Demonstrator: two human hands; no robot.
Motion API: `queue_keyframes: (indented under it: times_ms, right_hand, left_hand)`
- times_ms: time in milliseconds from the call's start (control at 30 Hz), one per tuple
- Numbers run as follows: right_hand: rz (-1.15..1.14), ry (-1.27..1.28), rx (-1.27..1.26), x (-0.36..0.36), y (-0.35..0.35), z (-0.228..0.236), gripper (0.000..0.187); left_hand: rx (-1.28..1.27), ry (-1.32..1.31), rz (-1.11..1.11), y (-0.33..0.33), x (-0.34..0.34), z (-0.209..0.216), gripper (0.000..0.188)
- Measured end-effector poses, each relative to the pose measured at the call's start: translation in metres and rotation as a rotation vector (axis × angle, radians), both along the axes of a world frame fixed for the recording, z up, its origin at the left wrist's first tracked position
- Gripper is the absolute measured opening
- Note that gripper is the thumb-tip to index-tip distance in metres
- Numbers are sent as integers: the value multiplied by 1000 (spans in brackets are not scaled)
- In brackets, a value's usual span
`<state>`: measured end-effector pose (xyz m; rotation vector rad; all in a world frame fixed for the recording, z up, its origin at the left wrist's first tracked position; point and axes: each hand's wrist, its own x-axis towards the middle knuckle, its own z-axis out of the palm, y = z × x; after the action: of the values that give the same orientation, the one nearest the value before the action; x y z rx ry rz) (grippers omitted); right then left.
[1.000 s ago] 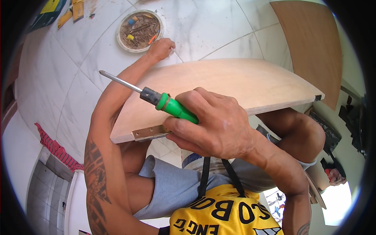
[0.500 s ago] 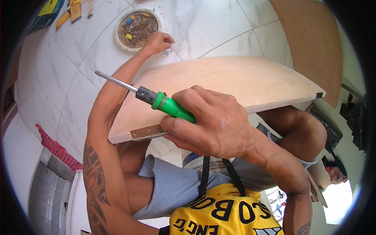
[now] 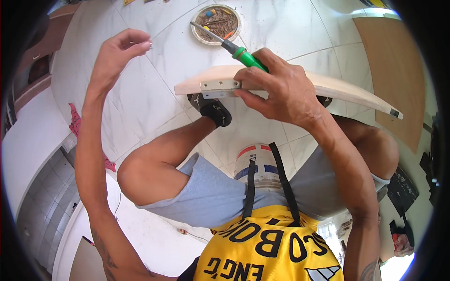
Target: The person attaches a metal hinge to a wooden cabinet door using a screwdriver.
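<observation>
My right hand [image 3: 288, 91] grips a screwdriver by its green handle [image 3: 251, 59], the metal shaft slanting up and left. Its lower fingers rest at the edge of a pale wooden board [image 3: 192, 87], beside a silver hinge [image 3: 220, 86] with screw holes. My left hand [image 3: 123, 50] is raised left of the board, thumb and fingers pinched. A small shiny piece [image 3: 151, 44] shows at their tips, too small to identify. Past the screwdriver tip, a round tub [image 3: 194, 33] on the floor holds many screws and a few coloured bits.
Another hinge [image 3: 394, 112] sits near the board's right end. A brown wooden panel [image 3: 393, 79] lies at the right. Between my bent legs stands a white bucket [image 3: 241, 164] with red and blue markings. Marble-look tiles [image 3: 154, 93] cover the floor.
My left hand has come away from beside the tub and moved left. My right hand, still holding the screwdriver, has shifted to the hinge. The board now shows more of its edge.
</observation>
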<state>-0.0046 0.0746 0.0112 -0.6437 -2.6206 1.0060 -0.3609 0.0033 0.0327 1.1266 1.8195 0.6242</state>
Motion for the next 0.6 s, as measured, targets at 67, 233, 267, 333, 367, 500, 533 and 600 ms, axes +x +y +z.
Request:
queue_keyframes:
  times_ms: [67,233,267,333,367,500,533,600]
  right_hand:
    - [-5,-13,16,2,1,-6,23]
    - [0,-56,60,3,-2,-9,23]
    - [0,-52,66,3,0,-8,23]
    - [-7,-54,77,6,1,-9,24]
    - [-13,-51,89,7,2,-8,24]
    - [-2,-45,72,1,-1,-9,25]
    - [-4,-10,93,1,0,-13,25]
    - [-12,19,122,-1,2,-15,26]
  left_hand:
    - [-52,52,8,-35,18,65,9]
    - [-334,-247,-204,-93,120,90,10]
    - [-307,-212,-319,-101,140,55,13]
    - [-383,-110,-531,-109,177,-26,11]
    - [-372,-126,-591,-117,190,-73,12]
    - [-144,35,-710,-117,211,-244,13]
    - [-136,26,-717,-114,225,-267,13]
    - [-111,23,-288,-108,248,-301,14]
